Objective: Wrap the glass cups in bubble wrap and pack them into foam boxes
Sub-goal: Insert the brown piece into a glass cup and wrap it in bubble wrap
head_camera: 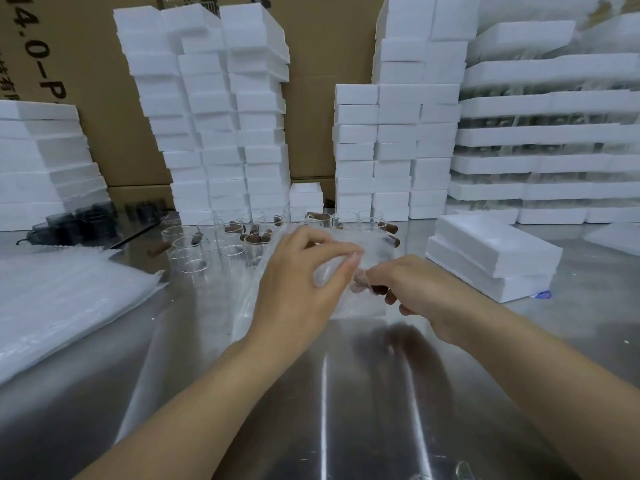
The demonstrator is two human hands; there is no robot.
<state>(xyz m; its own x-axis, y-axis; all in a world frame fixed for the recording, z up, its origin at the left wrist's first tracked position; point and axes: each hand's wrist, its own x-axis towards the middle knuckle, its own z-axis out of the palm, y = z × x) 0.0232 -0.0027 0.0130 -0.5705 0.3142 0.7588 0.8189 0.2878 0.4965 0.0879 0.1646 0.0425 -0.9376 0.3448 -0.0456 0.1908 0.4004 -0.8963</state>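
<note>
One glass cup [341, 271] in a two-handed hold, low over the middle of the steel table [329, 393], half hidden inside a bubble wrap sheet [360, 306]. Clasps the wrapped cup from the left with the left hand [298, 271], fingers and thumb curled round wrap and glass together. Pinches the bubble wrap sheet with the right hand [415, 292] just at the cup's brown handle, fingers tucked under. Lets the sheet's near edge lie on the tabletop, with its far end standing up behind the cup.

Just beyond the hands, a cluster of clear glass cups [221, 237] with brown handles, unwrapped, most upright on the table. Near the right hand, two foam boxes [491, 261] stacked one on the other. Well to the left, a pile of bubble wrap [62, 299] spread over the table's edge. Past that, several dark cups [79, 220], too dim to tell more.

Along the back, tall foam box stacks [221, 116] against cardboard cartons [311, 46]. At far right, layered foam trays [554, 133] with something glassy between them, blurred.
</note>
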